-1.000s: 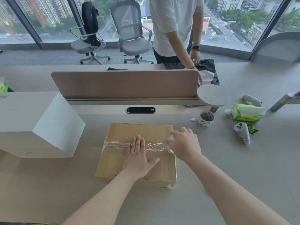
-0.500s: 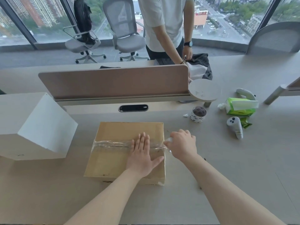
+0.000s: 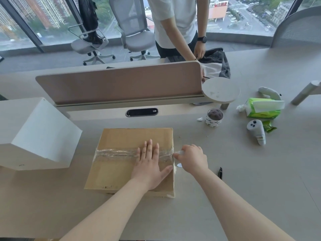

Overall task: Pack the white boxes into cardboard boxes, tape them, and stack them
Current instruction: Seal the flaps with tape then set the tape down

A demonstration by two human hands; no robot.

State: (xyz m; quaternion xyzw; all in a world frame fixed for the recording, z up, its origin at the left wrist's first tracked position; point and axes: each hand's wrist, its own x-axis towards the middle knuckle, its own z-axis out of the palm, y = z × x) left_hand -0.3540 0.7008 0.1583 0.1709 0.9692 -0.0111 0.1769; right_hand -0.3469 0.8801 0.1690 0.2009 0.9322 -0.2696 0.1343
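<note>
A closed cardboard box [image 3: 121, 141] lies flat on the desk in front of me, with a strip of clear tape [image 3: 114, 153] running across its top seam. My left hand [image 3: 149, 164] lies flat on the lid, fingers straight, pressing on the tape near the right side. My right hand [image 3: 192, 159] is at the box's right edge with fingers curled, pinching the tape's end there; a clear tape roll seems to sit under it, mostly hidden. A large white box [image 3: 34, 134] stands to the left of the cardboard box.
A printed tape roll [image 3: 214, 117], a green tissue pack [image 3: 262, 108], two white controllers [image 3: 257, 133] and a black pen [image 3: 220, 172] lie to the right. A desk divider [image 3: 119, 84] stands behind the box. A person stands beyond it handling dark clothing.
My left hand has slid slightly right along the tape. My right hand has stayed at the box's right edge. The view has shifted, so everything sits a bit lower and left.
</note>
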